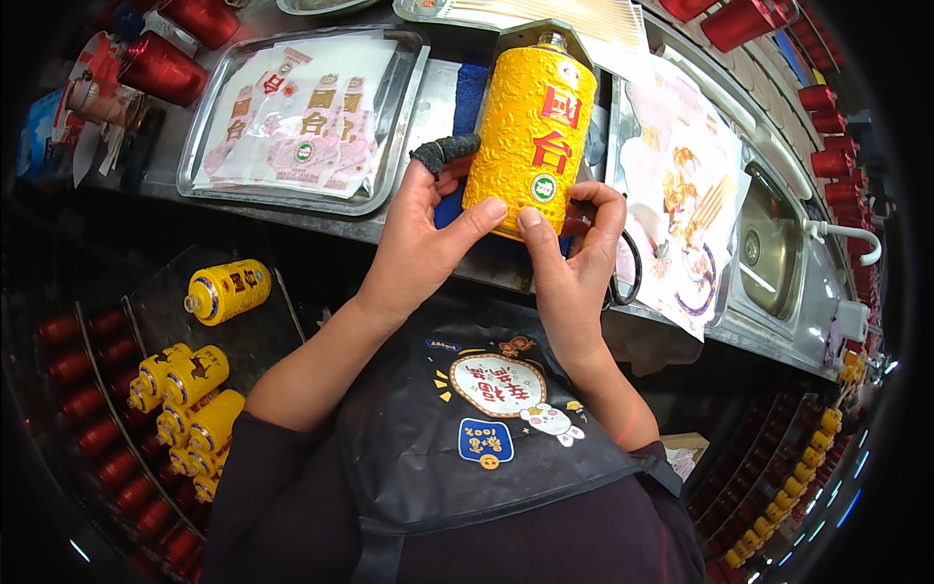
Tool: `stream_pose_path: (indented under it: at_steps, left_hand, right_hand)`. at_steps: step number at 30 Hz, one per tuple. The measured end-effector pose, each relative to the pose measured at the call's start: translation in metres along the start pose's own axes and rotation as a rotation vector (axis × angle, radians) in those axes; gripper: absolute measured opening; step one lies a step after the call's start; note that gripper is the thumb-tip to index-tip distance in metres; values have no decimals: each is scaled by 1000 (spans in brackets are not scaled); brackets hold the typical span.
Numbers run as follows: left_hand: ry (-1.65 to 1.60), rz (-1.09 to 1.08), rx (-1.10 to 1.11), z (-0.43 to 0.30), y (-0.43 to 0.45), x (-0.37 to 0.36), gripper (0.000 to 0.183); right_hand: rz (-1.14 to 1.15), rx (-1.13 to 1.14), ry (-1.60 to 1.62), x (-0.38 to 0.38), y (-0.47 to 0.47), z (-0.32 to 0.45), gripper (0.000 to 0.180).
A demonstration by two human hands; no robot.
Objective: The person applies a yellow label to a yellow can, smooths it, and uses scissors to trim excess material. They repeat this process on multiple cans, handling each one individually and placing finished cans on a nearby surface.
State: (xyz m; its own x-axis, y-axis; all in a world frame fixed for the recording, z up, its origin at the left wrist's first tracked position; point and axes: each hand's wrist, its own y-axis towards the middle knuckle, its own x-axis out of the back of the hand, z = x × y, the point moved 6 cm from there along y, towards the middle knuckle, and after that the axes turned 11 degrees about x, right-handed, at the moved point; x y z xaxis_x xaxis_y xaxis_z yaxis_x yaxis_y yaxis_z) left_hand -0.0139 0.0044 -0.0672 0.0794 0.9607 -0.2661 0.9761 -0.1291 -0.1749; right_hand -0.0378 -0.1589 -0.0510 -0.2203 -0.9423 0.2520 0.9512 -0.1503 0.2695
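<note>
Both of my hands hold a yellow embossed bottle (525,139) with red characters and a small round green emblem, its bare glass neck pointing away from me. The thumb of my left hand (438,226) presses on the bottle's lower left front. A black wrap covers one finger of that hand, lying along the bottle's left side. My right hand (569,255) grips the lower right, thumb on the front near the base. Behind the bottle lies a blue cloth (469,98) on the metal worktop. The fingers behind the bottle are partly hidden.
Left of the bottle is a metal tray (387,197) with printed decal sheets (303,128). More printed sheets (682,197) lie to the right, before a steel sink (770,248). One yellow bottle (230,290) lies at lower left, near stacked ones (193,409) and red bottles (113,431).
</note>
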Motion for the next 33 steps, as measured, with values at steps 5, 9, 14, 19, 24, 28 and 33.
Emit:
stream_pose_path:
  at_steps: [5, 9, 14, 19, 24, 28, 33]
  left_hand:
    - [10, 4, -13, 0, 0, 2, 54]
    - [-14, 13, -26, -1, 0, 0, 53]
    - [-17, 7, -18, -2, -1, 0, 51]
    - [41, -4, -26, 3, 1, 3, 51]
    - [-78, 37, 34, 2, 1, 5, 46]
    - [-142, 60, 61, 5, 2, 4, 40]
    - [-161, 55, 90, 6, 1, 5, 39]
  right_hand:
    - [-46, 209, -120, 18, -7, 16, 52]
    - [156, 651, -405, 16, -20, 57, 46]
    - [355, 634, -671, 4, -27, 54, 53]
    - [386, 643, -737, 6, -31, 54, 53]
    - [477, 735, -827, 1, -26, 62, 50]
    - [536, 810, -895, -4, -27, 63, 46]
    - [570, 853, -917, -6, -24, 65, 44]
